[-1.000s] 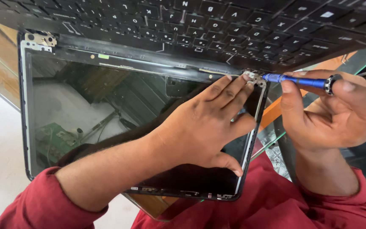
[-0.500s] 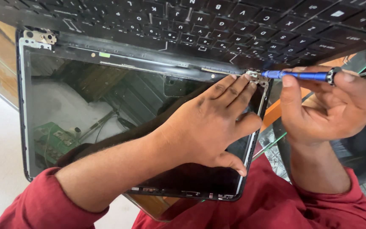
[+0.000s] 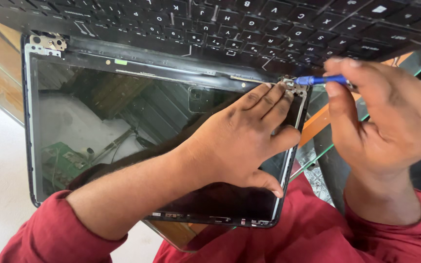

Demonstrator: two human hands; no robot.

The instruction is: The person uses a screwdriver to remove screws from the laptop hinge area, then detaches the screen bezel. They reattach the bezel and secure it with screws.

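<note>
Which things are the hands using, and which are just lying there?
In use:
left hand flat on laptop screen
right hand holding blue screwdriver at hinge

Just lying there:
keyboard
other hinge

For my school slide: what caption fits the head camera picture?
Left hand steadies a laptop screen while right hand works a blue screwdriver at its hinge.

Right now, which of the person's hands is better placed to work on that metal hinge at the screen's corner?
Probably the right hand: it holds the blue screwdriver with its tip at the hinge bracket. The left hand lies flat on the laptop screen, steadying it.
</note>
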